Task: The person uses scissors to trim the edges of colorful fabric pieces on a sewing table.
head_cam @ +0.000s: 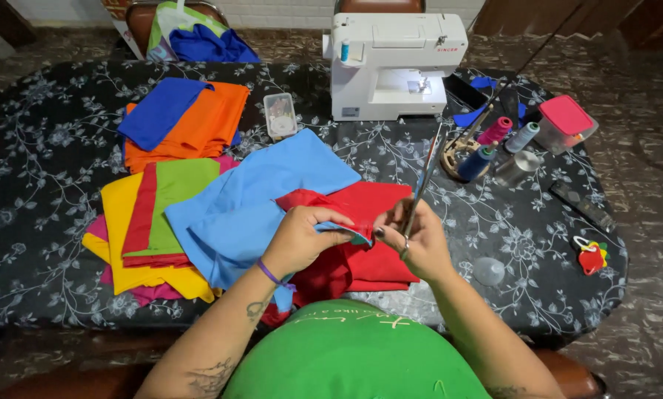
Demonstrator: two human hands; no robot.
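My left hand [302,235] pinches the edge of a light blue cloth [265,193] where it meets a red cloth [365,255] at the near middle of the table. My right hand [415,240] holds long silver scissors [425,171], whose blades point up and away toward the sewing machine. Both hands meet over the red cloth, fingers closed on the fabric edge and the scissor handles.
A white sewing machine [391,63] stands at the back centre. Stacks of orange, blue, yellow, green and pink cloth [170,185] lie to the left. Thread spools [494,144], a pink-lidded box [566,122], a small clear box [279,115] and a red pincushion [590,256] sit on the black floral tablecloth [43,192].
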